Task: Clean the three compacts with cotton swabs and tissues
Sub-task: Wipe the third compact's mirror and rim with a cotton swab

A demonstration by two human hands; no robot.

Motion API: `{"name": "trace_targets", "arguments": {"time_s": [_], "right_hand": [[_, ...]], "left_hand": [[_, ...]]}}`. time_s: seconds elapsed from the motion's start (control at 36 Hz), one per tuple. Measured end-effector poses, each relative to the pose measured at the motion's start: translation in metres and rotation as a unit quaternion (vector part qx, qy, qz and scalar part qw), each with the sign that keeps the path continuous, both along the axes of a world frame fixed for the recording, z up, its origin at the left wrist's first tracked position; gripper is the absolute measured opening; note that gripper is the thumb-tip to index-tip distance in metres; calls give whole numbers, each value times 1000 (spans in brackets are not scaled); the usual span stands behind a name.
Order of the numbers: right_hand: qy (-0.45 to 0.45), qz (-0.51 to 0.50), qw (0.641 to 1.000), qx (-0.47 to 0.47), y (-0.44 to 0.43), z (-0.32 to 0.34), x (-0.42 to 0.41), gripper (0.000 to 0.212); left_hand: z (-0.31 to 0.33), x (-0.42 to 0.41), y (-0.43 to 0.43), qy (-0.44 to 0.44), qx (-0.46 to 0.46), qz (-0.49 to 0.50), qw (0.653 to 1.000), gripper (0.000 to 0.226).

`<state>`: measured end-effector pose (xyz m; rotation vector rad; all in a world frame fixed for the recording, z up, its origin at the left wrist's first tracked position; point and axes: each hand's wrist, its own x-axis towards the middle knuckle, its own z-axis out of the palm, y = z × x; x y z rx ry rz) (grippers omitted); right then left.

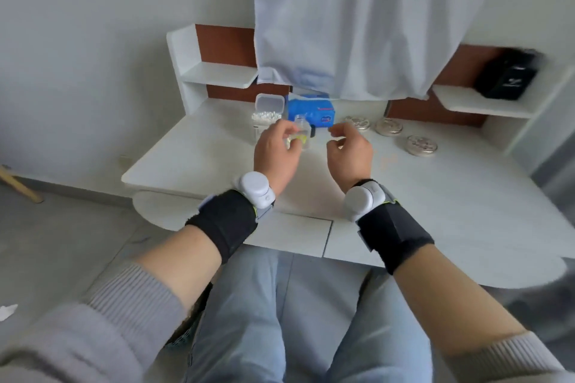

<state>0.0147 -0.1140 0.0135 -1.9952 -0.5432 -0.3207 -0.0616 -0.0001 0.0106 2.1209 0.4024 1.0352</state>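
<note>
Plainly, both of our forearms reached up over the white desk (pixel 193 146), each wrist strapped in a black band (pixel 222 221) with a white puck (pixel 255 188) on it, and the hands met near the middle of the desk. Our left hand (pixel 275 151) was turned back-up, its fingers and thumb curled round a small clear bottle (pixel 302 134) that stood upright with its neck showing above the thumb (something yellow showed on its side, too blurred for us to read). Our right hand (pixel 350 154) hovered just at three o'clock of the bottle, apart from it. Its wrist was bent, its fingers curled in, and the thumb and forefinger were drawn together at the top. Whether they pinched anything we could not tell, since the tips were small and smeared.

The three compacts (pixel 389 127) lay on the desk at about two o'clock from the right hand, round and silvery, in a loose row trailing toward three o'clock, clear of both hands. The cotton swab box (pixel 268 112), lid up, stood at twelve o'clock of the left hand, its lower part hidden behind our knuckles. The blue tissue pack (pixel 311 109) sat just at three o'clock of the box, partly behind the bottle. A white cloth (pixel 357 25) hung over the back of the desk and covered whatever lay behind it. On the shelf (pixel 485 102) at the far two o'clock a black bag (pixel 505 76) was too blurred to make out further.
</note>
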Motion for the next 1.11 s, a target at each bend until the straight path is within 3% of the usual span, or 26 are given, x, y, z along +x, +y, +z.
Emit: {"name": "trace_targets", "arguments": {"time_s": [0.22,0.42,0.58,0.78,0.89,1.11], "right_hand": [[21,-126,992,-22,-84,-14,69,32],[12,-188,980,-70,-120,-22,115,25],[57,-170,973,-146,-128,-26,138,45],[95,-164,965,-184,-126,-26,142,39],[92,-168,964,-182,-127,-23,141,40],[80,-119,984,-104,-116,-18,124,30]], "left_hand": [[-6,68,-65,41,-1,-104,994,15],[-11,101,-83,66,-3,-129,989,15],[-16,117,-74,68,-37,-132,988,15],[-19,122,-54,21,-66,-129,989,14],[-25,125,-46,-6,-103,-135,986,12],[-28,125,-41,31,-131,-156,979,8]]}}
